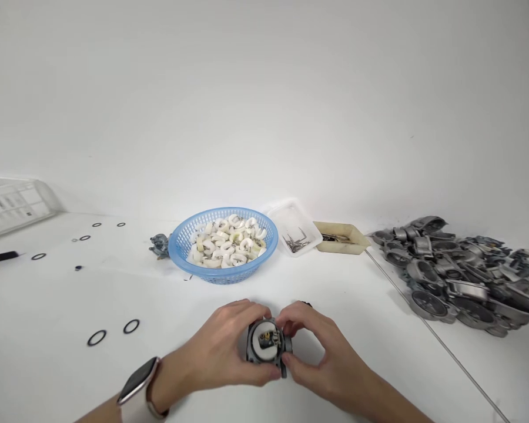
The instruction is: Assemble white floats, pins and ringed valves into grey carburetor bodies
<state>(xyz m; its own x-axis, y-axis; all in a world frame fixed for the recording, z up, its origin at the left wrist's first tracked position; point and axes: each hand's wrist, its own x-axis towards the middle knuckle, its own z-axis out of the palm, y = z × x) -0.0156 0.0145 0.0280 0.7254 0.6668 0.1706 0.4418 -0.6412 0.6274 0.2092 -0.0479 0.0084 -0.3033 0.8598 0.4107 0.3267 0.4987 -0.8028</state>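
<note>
- White tabletop (379, 329) under a plain white wall; everything sits beyond or beside the grip.
- Far left of the grip: a white crate (13, 205) and a black tool (0, 257) at the edge.
- Left of the grip: black O-rings (131, 326) lie loose, 2 near the left wrist and more farther back.
- Left hand (220, 352), a watch (137, 380) on its wrist, is clasped around the left side of a grey housing (267, 343).
- Housing sits between both hands just above the table, its round open face up, with a white part and small brass pieces inside.
- Right hand (321, 355) pinches the housing's right edge, thumb and fingertips closed on it.
- Beyond the grip: a blue basket (180, 238) of white parts, then a clear tray (291, 220) of pins and a tan tray (341, 241).
- Right of the grip: a heap of grey castings (462, 270).
- Risk, as I judge it: the small inner pieces could slip or tilt out if the housing tips, and a dropped piece could roll among the loose O-rings.
</note>
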